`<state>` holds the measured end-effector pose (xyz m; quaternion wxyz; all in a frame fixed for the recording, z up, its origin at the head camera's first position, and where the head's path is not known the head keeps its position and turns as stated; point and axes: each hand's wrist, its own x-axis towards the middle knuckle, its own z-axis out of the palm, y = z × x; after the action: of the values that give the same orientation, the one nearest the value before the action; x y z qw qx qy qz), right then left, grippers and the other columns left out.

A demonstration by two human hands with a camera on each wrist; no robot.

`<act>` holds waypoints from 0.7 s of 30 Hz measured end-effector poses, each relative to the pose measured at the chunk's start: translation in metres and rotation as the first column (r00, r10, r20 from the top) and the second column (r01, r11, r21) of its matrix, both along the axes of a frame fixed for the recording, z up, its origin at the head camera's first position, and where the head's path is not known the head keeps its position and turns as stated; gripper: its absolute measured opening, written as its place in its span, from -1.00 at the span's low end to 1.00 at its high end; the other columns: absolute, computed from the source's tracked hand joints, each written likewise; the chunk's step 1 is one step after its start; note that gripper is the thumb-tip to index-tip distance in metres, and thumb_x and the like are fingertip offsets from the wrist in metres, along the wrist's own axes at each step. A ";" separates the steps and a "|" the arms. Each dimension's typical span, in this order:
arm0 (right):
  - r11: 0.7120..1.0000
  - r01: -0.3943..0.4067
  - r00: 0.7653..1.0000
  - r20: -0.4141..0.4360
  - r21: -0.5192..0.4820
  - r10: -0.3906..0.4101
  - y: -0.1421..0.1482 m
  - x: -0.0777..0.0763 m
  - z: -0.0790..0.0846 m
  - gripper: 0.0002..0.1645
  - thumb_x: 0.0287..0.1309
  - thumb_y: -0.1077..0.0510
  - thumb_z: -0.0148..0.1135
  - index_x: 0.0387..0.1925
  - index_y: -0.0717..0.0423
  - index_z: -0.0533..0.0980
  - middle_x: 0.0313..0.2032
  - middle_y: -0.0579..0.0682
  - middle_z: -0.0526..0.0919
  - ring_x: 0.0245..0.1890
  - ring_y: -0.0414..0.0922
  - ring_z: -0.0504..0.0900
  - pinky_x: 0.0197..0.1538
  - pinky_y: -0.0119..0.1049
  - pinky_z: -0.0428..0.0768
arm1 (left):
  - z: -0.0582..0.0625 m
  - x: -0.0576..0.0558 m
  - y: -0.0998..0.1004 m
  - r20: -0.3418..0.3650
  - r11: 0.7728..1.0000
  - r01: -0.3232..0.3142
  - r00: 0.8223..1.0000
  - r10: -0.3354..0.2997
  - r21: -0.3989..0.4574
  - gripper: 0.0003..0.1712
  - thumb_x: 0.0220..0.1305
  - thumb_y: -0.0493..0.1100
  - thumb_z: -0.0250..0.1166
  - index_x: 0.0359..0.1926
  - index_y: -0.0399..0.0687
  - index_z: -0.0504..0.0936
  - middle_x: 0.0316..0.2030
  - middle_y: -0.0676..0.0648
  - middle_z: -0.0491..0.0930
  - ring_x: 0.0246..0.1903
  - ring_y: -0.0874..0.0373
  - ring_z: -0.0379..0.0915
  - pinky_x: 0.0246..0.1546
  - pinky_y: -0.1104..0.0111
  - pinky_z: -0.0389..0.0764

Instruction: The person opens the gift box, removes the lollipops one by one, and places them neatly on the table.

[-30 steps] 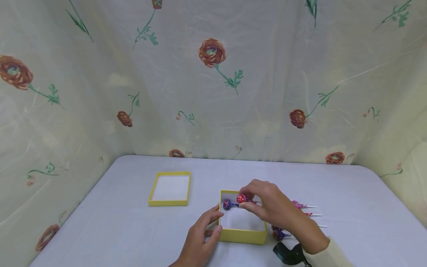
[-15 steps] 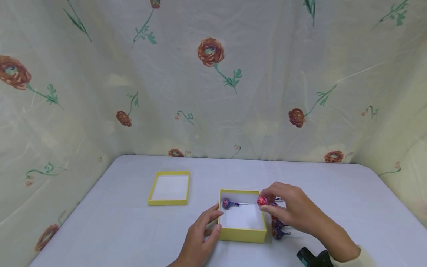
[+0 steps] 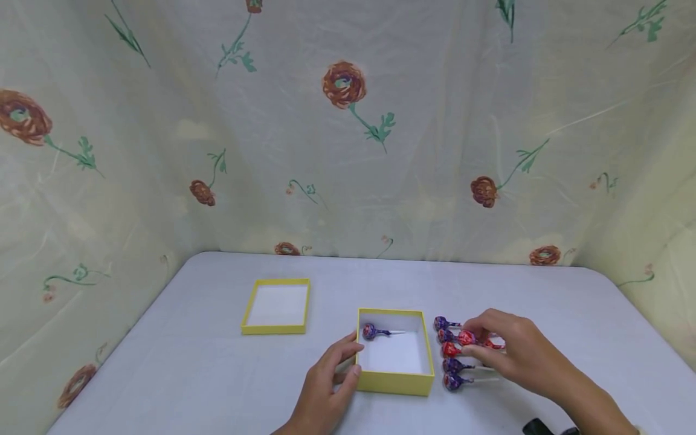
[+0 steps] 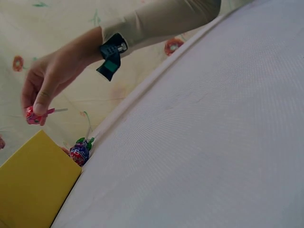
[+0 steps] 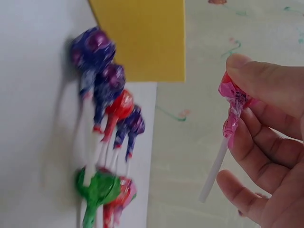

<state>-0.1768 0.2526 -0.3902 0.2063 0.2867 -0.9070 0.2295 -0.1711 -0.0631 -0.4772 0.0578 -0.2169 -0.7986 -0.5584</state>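
Note:
My right hand (image 3: 516,347) pinches a red-and-pink wrapped lollipop (image 3: 466,338) by its candy head, above a row of lollipops to the right of the yellow box. In the right wrist view the pink wrapper (image 5: 232,107) and white stick hang from the fingers, apart from the row. My left hand (image 3: 328,380) rests against the left side of the open yellow box (image 3: 396,383), its fingertips at the rim. Inside the box, near its back left, lies one purple lollipop (image 3: 370,331). The left wrist view shows the box's outer wall (image 4: 38,185) but not my left hand.
Several purple and red lollipops, among them a front purple one (image 3: 452,381), lie with sticks pointing right. A green-wrapped lollipop (image 5: 102,187) shows in the right wrist view. The yellow-rimmed lid (image 3: 273,330) lies back left on the white table. Floral curtains (image 3: 413,199) surround it.
My right hand has carried the red-and-pink lollipop out from over the box, rightward to above the row. The left hand, box and purple lollipop inside have stayed put.

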 end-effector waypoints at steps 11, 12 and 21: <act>0.998 -0.013 1.000 -0.003 0.056 0.013 0.026 0.009 -0.015 -0.63 -0.19 0.17 0.56 -0.25 -0.01 0.64 -0.37 -0.42 0.57 -0.41 -0.43 0.49 -0.36 -0.38 0.62 | 0.000 0.000 0.000 -0.006 1.000 0.006 1.000 -0.006 0.011 -0.69 0.42 -0.18 0.11 0.15 -0.07 0.47 0.33 -0.06 0.33 0.20 0.03 0.40 -0.04 0.47 0.60; 0.998 -0.022 1.000 -0.003 0.060 0.022 0.028 0.009 -0.016 -0.63 -0.19 0.18 0.56 -0.25 0.00 0.64 -0.38 -0.41 0.57 -0.41 -0.43 0.48 -0.38 -0.39 0.60 | 0.000 0.000 0.000 -0.005 1.000 0.005 1.000 -0.005 0.009 -0.69 0.42 -0.18 0.11 0.15 -0.06 0.47 0.33 -0.06 0.33 0.20 0.03 0.40 -0.04 0.47 0.60; 0.993 -0.008 0.961 0.274 0.121 -0.026 0.038 0.007 -0.021 -0.71 -0.10 0.12 0.51 -0.28 -0.02 0.60 -0.40 -0.37 0.53 -0.42 -0.42 0.43 -0.38 -0.40 0.58 | 0.000 0.000 0.000 -0.020 1.000 0.005 1.000 -0.005 0.022 -0.68 0.41 -0.20 0.12 0.15 -0.03 0.47 0.33 -0.06 0.33 0.20 0.02 0.41 -0.07 0.44 0.63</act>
<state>-0.1696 0.2903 -0.4112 0.0617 0.2599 -0.9404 0.2106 -0.1710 -0.0635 -0.4770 0.0669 -0.2240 -0.7913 -0.5650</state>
